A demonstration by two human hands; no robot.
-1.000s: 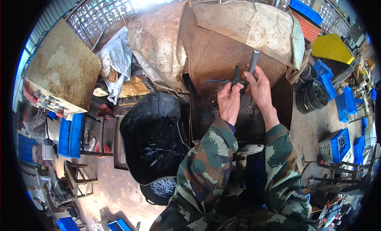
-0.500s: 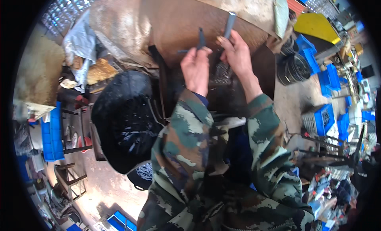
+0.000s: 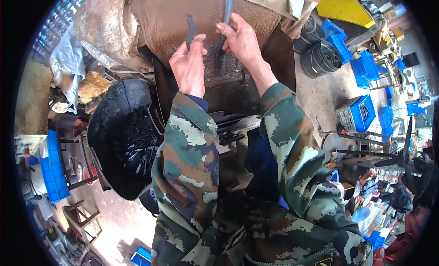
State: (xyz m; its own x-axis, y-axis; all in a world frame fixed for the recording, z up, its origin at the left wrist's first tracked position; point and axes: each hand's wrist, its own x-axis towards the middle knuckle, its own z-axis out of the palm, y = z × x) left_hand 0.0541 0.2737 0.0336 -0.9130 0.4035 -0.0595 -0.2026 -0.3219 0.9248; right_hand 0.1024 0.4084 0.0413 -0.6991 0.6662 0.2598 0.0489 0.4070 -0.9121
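My left hand (image 3: 189, 67) is closed round a thin, dark, flat metal piece (image 3: 190, 29) that points up and away from me. To its right, my right hand (image 3: 244, 41) grips a grey metal bar (image 3: 227, 10) between thumb and fingers, with the bar's far end raised. The two hands are apart, both above a wet, dark work surface (image 3: 224, 71). Behind them hangs a brown sheet (image 3: 160, 19) spotted with moisture. A large black tub (image 3: 98, 124) beside my left forearm holds many dark, thin metal pieces (image 3: 137, 151).
Black buckets (image 3: 315, 64) stand on the floor to the right, near blue bins (image 3: 363, 67) and a blue-lined crate (image 3: 356, 112). A dark fan (image 3: 404, 151) is at far right. On the left are a blue bin (image 3: 54, 170) and a wooden stool (image 3: 82, 218).
The whole view has shifted, so the hands and surroundings appear farther left and higher. Both hands keep their metal pieces; the right-hand bar now stands more upright.
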